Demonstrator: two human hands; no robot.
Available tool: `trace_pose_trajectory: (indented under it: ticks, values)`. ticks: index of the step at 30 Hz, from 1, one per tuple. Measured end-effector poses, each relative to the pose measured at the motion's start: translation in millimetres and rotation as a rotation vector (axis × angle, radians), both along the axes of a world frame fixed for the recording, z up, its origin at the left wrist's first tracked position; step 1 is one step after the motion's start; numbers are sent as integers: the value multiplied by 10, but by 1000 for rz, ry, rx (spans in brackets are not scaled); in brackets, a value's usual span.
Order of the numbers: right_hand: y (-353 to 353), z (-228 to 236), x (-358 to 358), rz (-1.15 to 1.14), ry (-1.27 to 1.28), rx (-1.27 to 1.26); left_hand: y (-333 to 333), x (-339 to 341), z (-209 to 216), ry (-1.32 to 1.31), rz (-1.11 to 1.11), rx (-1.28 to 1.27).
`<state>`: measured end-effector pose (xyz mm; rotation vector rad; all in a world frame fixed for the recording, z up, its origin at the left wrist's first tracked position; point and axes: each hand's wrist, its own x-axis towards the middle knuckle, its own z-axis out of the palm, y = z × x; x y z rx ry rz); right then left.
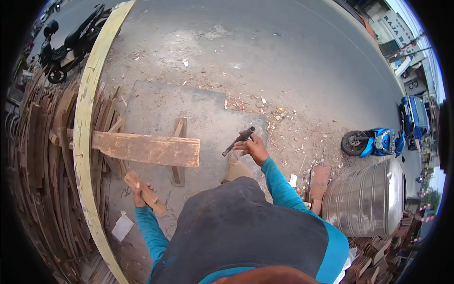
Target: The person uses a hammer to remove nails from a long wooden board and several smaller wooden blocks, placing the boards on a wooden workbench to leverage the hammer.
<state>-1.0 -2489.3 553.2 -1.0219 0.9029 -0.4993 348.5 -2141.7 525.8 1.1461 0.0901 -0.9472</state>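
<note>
My left hand (138, 196), low at the left, grips a short piece of wood (154, 201) that slants down to the right. Its fingers wrap round the wood's edges. Over the pavement right of centre, my right hand (256, 149) holds a dark metal tool (243, 137) with a thick round upper end and a thinner lower end. The tool's exact kind is unclear. Between and beyond my hands lies a worn wooden plank bench (156, 149), with a crosspiece (178, 170) under its right part. Neither hand touches the bench.
A long yellow-painted board (84, 123) crosses the left side, in front of stacked wooden strips (40, 189). At right lie a ribbed metal tank (359, 201) and a reddish slab (319, 180). A blue motorbike (376, 142) and a black one (75, 45) stand farther off.
</note>
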Motion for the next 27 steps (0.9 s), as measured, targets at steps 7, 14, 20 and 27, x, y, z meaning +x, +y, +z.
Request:
trace_pose_trajectory:
  ticks: [7, 14, 20, 27]
  values:
    - [-723, 411, -598, 285, 513, -628, -2411, -370, -757, 214, -390, -201]
    - [-1264, 387, -1014, -42, 835, -812, -3909, -1061, -536, 357, -710, -59]
    - [-1857, 615, -741, -495, 577, -424, -4710, -519, -1013, 462, -661, 179]
    - [-2556, 862, 122, -717, 607, -539, -5350, 642, -1424, 290, -666, 322]
